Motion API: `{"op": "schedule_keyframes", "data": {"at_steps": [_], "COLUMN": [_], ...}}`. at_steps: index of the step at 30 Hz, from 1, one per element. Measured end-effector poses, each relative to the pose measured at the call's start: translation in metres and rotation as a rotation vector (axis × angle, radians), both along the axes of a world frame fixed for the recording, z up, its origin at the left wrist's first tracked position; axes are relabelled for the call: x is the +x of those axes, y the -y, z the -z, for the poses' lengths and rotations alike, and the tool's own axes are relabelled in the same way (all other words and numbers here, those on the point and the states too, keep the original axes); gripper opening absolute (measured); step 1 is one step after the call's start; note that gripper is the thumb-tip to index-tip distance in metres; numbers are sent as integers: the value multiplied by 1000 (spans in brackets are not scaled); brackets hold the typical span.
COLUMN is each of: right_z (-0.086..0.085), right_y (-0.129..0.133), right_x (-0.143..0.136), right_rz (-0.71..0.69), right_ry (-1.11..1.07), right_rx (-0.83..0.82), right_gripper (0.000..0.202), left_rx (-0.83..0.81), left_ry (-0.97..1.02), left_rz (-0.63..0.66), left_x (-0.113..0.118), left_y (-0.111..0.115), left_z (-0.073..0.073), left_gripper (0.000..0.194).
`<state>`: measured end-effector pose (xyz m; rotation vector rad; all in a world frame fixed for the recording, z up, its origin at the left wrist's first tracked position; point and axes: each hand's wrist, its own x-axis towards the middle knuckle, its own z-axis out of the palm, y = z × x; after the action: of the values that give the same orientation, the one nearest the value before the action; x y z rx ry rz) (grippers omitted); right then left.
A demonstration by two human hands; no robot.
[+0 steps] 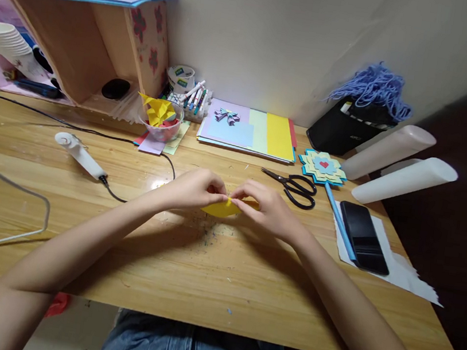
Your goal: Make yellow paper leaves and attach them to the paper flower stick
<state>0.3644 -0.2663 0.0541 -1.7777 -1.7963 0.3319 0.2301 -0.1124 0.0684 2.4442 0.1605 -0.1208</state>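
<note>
A small piece of yellow paper (pixel 220 209) is held up over the middle of the wooden table, its lower edge curved. My left hand (pixel 197 189) pinches it from the left, thumb and forefinger together at its top edge. From the right, my right hand (pixel 264 207) pinches the same edge, so the fingertips of both hands nearly meet. Part of the paper is hidden behind my right fingers. Beyond my right hand lie black-handled scissors (pixel 295 187), with the blades pointing left.
A white glue gun (pixel 80 156) with a black cord lies left. Behind stand a plastic cup (pixel 162 128) of folded yellow paper and a stack of coloured paper (pixel 280 136). On the right are a paper flower (pixel 324 167), a black phone (pixel 364 237) and white rolls (pixel 406 181).
</note>
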Motion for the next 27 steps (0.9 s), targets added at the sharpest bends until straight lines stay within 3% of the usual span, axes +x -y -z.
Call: {"op": "schedule_keyframes", "data": {"at_steps": [3,9,15,23,27], "right_z": [-2,13,16,15,21], "right_y": [0,-6,-6,-7,-9], "right_x": [5,11,12,11,12], "right_rz": [-2,-11,-6,25,12], "right_ry": [-97,-110,-118,-158,-202], "right_rx": [-95,-116,-97,-118,-168], "right_gripper": [10,13,14,13,13], "left_rx": [-62,144,247,167,86], "left_ry": [-13,16,20,-13,-69], "left_rz": [-1,33,41,-30,-45], "left_x": [3,4,2,2,4], "left_y": [-1,2,3,4,-2], "left_z": [6,11,9,9,16], "left_gripper": [29,24,26,25,25]}}
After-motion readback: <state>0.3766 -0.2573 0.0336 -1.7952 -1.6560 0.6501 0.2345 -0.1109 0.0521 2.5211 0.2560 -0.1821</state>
